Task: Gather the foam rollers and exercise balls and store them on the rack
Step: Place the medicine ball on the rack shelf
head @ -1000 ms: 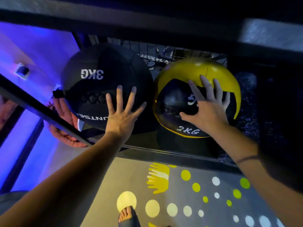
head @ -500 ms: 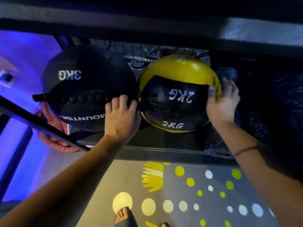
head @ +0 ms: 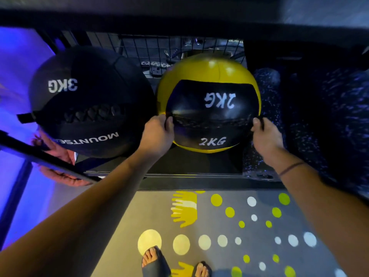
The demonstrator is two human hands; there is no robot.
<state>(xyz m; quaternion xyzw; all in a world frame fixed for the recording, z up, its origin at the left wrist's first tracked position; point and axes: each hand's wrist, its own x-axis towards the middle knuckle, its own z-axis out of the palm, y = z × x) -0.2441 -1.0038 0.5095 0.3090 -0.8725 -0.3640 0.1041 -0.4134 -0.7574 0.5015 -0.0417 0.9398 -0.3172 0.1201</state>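
— Head view, entry 1: what stood round the shelf?
— 1 black 3KG ball (head: 89, 100) at left, just beside the 2KG ball (head: 209, 96). 2 speckled rollers at right: near foam roller (head: 267, 90) just beside the 2KG ball, far foam roller (head: 339, 116) beyond it. Wire mesh (head: 139, 48) behind. 1 slanted black bar (head: 40, 156) crossing the lower left.
— Entry 2: ball against hands?
— 2KG ball sat on the rack shelf (head: 191, 166), between both hands. Left hand (head: 157, 134) gripped its left flank at the laced seam, fingers curled. Right hand (head: 266, 134) pinched a dark tab at its right flank.
— Entry 3: edges, room?
— Shelf lip ran just below the ball, with bare shelf in front. Right hand lay close beside the near foam roller; left hand lay at the gap between the 2 balls. Dotted floor (head: 229, 226) and 2 sandalled feet (head: 153, 258) were below.
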